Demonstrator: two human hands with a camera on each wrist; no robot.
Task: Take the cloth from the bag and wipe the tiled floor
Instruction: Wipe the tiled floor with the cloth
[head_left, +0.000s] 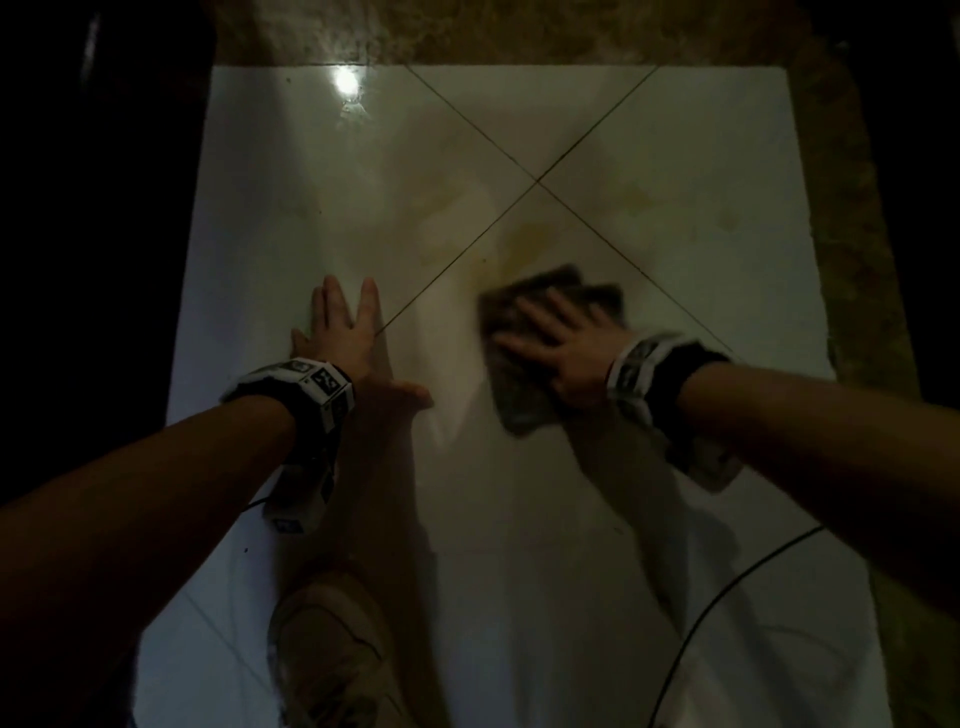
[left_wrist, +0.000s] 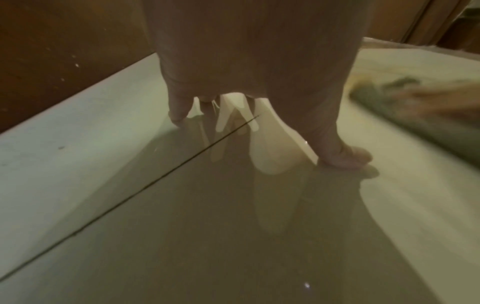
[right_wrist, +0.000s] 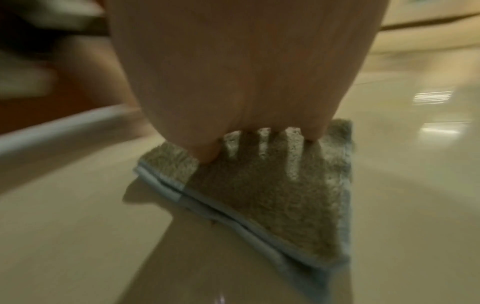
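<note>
A folded grey-green cloth (head_left: 524, 395) lies flat on the glossy white tiled floor (head_left: 519, 519). My right hand (head_left: 550, 343) presses down on it with spread, straight fingers; the right wrist view shows the cloth (right_wrist: 259, 195) under the palm, blurred by motion. A yellowish stain (head_left: 524, 244) marks the tiles just beyond the cloth, near where the grout lines cross. My left hand (head_left: 348, 332) rests flat on the floor to the left, fingers spread. In the left wrist view its fingertips (left_wrist: 345, 158) touch the tile and the cloth (left_wrist: 415, 115) shows at the right. No bag is in view.
A brown rough strip (head_left: 852, 234) borders the tiles on the right and at the far end. Darkness lies to the left. My shoe (head_left: 332, 649) stands on the floor at the bottom. A thin black cable (head_left: 727, 592) curves across the lower right. A lamp glare (head_left: 345, 80) shines far left.
</note>
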